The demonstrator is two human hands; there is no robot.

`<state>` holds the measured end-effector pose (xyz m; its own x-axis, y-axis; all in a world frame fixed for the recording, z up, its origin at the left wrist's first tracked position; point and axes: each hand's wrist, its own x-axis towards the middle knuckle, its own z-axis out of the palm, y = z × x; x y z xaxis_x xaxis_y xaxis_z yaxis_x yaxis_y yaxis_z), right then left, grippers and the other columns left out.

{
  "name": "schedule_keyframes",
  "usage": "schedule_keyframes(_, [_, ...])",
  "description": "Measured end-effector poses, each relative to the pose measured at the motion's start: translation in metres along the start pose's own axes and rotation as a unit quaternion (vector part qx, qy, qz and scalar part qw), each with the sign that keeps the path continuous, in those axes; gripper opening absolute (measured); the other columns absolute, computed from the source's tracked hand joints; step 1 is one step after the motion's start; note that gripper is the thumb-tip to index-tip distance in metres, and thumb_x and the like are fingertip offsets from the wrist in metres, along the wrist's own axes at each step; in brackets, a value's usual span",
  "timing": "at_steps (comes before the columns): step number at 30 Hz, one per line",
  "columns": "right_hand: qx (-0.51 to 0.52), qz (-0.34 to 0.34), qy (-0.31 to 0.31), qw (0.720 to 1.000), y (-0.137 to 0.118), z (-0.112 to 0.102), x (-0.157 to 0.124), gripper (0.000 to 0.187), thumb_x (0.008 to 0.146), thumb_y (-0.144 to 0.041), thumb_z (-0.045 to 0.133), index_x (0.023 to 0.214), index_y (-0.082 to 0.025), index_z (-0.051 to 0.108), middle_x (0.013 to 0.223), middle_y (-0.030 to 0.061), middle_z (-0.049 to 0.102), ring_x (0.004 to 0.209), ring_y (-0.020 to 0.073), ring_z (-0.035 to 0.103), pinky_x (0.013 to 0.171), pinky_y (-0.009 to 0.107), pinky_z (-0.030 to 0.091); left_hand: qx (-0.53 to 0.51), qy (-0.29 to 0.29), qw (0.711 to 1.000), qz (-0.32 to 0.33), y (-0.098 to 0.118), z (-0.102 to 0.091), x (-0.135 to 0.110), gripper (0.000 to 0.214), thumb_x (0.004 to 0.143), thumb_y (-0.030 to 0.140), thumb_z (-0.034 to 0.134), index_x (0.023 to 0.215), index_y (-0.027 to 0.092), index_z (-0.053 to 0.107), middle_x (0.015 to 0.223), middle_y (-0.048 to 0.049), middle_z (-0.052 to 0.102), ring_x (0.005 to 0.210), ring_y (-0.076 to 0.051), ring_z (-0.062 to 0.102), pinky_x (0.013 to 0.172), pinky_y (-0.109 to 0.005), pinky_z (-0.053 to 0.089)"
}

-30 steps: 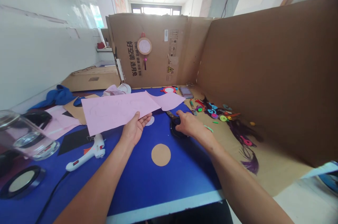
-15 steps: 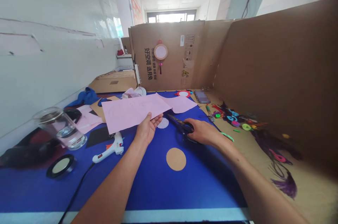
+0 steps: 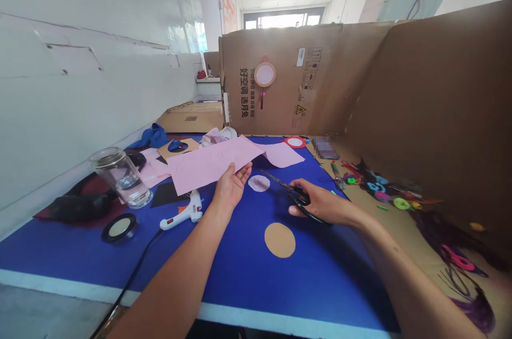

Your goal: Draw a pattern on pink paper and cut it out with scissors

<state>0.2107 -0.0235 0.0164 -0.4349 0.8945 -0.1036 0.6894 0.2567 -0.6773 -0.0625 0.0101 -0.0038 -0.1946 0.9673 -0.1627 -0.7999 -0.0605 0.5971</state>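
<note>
My left hand (image 3: 232, 184) grips the lower edge of a long sheet of pink paper (image 3: 208, 162), its thumb on top and fingers beneath. The sheet is raised above the table, with a fold near its middle and a curled right part. In my right hand (image 3: 314, 200) is a pair of black-handled scissors (image 3: 296, 195), their blades pointing up and left, apart from the paper. Below the blades lies a pale patterned disc (image 3: 259, 183) on the blue table. Nearer to me rests a tan cardboard circle (image 3: 280, 240).
Left of my arm are a white glue gun (image 3: 182, 217), a roll of tape (image 3: 120, 227) and a glass of water (image 3: 126, 182). Cardboard walls (image 3: 292, 83) stand behind and right. Colourful bits and tassels (image 3: 402, 203) lie along the right side.
The camera view has turned left, so things appear further right. The scissors have drawn back from the pink paper, and the pale disc shows more fully.
</note>
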Motion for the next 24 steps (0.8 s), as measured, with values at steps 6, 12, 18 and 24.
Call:
schedule_keyframes(6, [0.12,0.015,0.045,0.992,-0.018,-0.001,-0.005,0.054,0.091,-0.078,0.068,0.098,-0.027,0.053,0.066,-0.0069,0.052,0.057,0.015,0.052,0.055,0.027,0.047,-0.011,-0.006,1.0,-0.002,-0.001,-0.002,0.001,0.032,0.111,0.018,0.054,0.141,0.014,0.065,0.103,-0.0128,0.085,0.092,-0.021,0.085,0.1,-0.036,0.065])
schedule_keyframes(12, [0.213,0.012,0.011,0.977,-0.013,0.0,-0.006,0.061,0.088,-0.079,0.077,0.117,-0.027,0.065,0.098,0.0012,0.064,0.089,0.0183,0.066,0.08,0.031,0.065,-0.014,-0.02,1.0,-0.005,-0.002,0.0,-0.002,0.035,0.111,0.019,0.055,0.144,0.015,0.064,0.104,-0.0128,0.085,0.094,-0.022,0.085,0.1,-0.037,0.065])
schedule_keyframes(18, [0.228,0.029,-0.013,0.973,-0.011,0.002,-0.006,0.067,0.091,-0.085,0.07,0.121,-0.025,0.07,0.099,0.0047,0.064,0.096,0.0218,0.067,0.081,0.034,0.068,-0.022,-0.02,1.0,-0.008,0.001,0.005,-0.007,0.032,0.112,0.019,0.054,0.142,0.014,0.064,0.102,-0.0118,0.085,0.092,-0.021,0.085,0.098,-0.035,0.066])
schedule_keyframes(24, [0.278,0.049,0.016,0.959,-0.019,0.003,-0.007,0.067,0.092,-0.087,0.066,0.115,-0.024,0.069,0.091,0.0034,0.064,0.083,0.0199,0.066,0.073,0.032,0.068,-0.014,-0.02,1.0,-0.018,-0.002,0.004,-0.007,0.028,0.11,0.019,0.057,0.137,0.013,0.066,0.107,-0.0144,0.085,0.101,-0.023,0.085,0.104,-0.037,0.065])
